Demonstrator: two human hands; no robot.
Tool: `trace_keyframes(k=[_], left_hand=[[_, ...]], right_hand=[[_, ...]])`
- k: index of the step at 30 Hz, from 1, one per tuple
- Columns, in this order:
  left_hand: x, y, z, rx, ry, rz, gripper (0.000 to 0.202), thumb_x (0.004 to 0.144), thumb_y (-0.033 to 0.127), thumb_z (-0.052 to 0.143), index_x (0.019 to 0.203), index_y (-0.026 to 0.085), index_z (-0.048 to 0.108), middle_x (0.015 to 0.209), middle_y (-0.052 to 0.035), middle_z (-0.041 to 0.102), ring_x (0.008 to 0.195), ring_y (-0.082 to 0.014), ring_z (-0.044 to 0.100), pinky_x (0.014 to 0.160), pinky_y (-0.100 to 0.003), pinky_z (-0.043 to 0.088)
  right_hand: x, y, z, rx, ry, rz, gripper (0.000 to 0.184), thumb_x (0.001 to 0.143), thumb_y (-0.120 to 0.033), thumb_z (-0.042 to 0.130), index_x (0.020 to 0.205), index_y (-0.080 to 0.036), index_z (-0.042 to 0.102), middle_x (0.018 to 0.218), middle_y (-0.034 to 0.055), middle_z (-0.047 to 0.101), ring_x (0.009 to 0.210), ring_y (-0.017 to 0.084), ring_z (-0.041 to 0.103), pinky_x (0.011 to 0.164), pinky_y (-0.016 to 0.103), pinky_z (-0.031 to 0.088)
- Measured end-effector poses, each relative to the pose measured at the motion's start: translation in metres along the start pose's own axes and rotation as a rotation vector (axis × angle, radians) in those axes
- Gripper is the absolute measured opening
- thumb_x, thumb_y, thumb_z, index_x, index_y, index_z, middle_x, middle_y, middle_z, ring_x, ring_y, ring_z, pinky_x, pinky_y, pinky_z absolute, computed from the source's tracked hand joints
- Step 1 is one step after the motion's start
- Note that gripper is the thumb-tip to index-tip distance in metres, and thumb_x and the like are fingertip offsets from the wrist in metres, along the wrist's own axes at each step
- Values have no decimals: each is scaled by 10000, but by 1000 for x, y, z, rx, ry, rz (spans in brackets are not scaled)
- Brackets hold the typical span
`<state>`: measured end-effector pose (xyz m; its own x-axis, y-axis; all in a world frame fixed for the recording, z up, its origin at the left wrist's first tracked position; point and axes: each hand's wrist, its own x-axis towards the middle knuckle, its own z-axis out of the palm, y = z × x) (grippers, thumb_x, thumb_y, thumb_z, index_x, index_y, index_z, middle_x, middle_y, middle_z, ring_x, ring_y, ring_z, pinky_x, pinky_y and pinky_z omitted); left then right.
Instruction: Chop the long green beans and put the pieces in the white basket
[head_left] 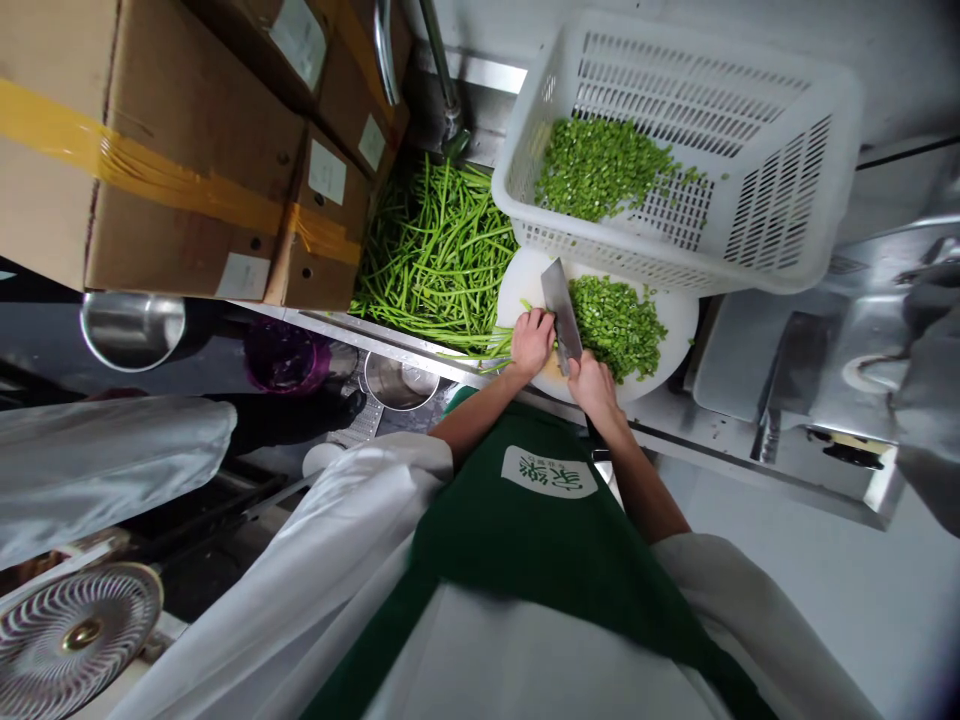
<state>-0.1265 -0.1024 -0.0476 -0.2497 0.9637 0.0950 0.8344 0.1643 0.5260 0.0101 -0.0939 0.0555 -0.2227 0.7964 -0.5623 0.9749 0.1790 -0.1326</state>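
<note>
My left hand [532, 340] is curled down over a bunch of long green beans [501, 347] on the round white cutting board [675, 315]. My right hand [592, 382] grips the handle of a cleaver [562, 308], whose blade stands right beside my left knuckles. A heap of chopped green bean pieces [619, 322] lies on the board to the right of the blade. A large pile of whole green beans [439, 255] fills the sink to the left.
A white slotted plastic basket [772, 190] holding more chopped beans [600, 165] sits tilted behind the board. Taped cardboard boxes [172, 170] are stacked at left. Metal bowls [133, 328] and a fan [75, 630] are lower left; a steel counter [810, 400] extends right.
</note>
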Motion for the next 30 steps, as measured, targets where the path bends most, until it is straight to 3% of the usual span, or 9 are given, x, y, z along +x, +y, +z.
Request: trace_keyframes(k=[3, 6, 8, 11, 14, 18, 22, 26, 30], left_hand=[[10, 5, -10, -31, 47, -19, 292, 1060, 310, 382, 1118, 194, 644, 1138, -125, 602, 1069, -281, 510, 974, -431, 437], [33, -12, -28, -54, 97, -72, 261, 1031, 214, 410, 1109, 196, 658, 1142, -116, 607, 1069, -270, 521, 989, -428, 440], [53, -33, -39, -65, -8, -25, 273, 962, 117, 453, 1059, 192, 697, 1111, -106, 627, 1023, -257, 545, 983, -419, 448], [76, -63, -44, -73, -280, 129, 255, 861, 71, 515, 886, 178, 744, 952, -88, 658, 939, -242, 568, 984, -401, 461], [83, -76, -41, -46, -325, 130, 265, 843, 99, 528, 924, 171, 770, 915, -79, 672, 922, -231, 579, 984, -384, 475], [72, -66, -34, -56, -245, 35, 298, 906, 171, 524, 1105, 151, 746, 995, -95, 694, 925, -225, 595, 955, -370, 489], [42, -43, -38, -54, -211, 65, 394, 1034, 271, 371, 1265, 172, 674, 1154, -129, 681, 1062, -249, 598, 1008, -405, 458], [-4, -24, -46, 59, -196, 169, 685, 1021, 569, 381, 1553, 136, 389, 1541, -204, 446, 1404, -333, 428, 1151, -501, 333], [-27, -22, -45, 146, -231, 245, 886, 951, 679, 458, 1618, 134, 249, 1653, -209, 270, 1535, -370, 240, 1225, -559, 193]], right_hand=[[-2, -2, 1, 14, 3, -2, 330, 1052, -278, 380, 1256, -110, 579, 1115, 192, 724, 1050, 270, 692, 876, 314, 451], [-3, -3, 2, 26, 6, -2, 328, 1051, -284, 385, 1266, -123, 574, 1123, 186, 723, 1053, 263, 691, 877, 308, 453], [-2, -3, 3, 30, 10, 3, 330, 1052, -291, 383, 1274, -130, 568, 1130, 185, 721, 1055, 262, 690, 875, 308, 455], [-3, -3, 3, 36, 15, 1, 323, 1051, -289, 381, 1258, -131, 572, 1120, 185, 722, 1047, 267, 694, 866, 310, 459], [-3, -3, 4, 30, 17, 0, 309, 1049, -284, 388, 1245, -134, 576, 1122, 190, 719, 1048, 271, 694, 869, 315, 461], [-5, -5, 3, 21, 20, 0, 310, 1048, -284, 390, 1248, -129, 568, 1122, 194, 719, 1057, 273, 692, 884, 320, 459], [-7, -8, 2, 10, 22, 8, 319, 1050, -282, 377, 1256, -123, 560, 1126, 195, 721, 1061, 267, 692, 887, 315, 460], [-9, -14, 3, 9, 8, -1, 339, 1058, -283, 344, 1274, -124, 551, 1130, 201, 721, 1057, 267, 697, 887, 320, 464], [-11, -15, 3, -4, 18, -11, 341, 1061, -284, 334, 1272, -125, 549, 1117, 200, 727, 1043, 272, 704, 879, 324, 468]])
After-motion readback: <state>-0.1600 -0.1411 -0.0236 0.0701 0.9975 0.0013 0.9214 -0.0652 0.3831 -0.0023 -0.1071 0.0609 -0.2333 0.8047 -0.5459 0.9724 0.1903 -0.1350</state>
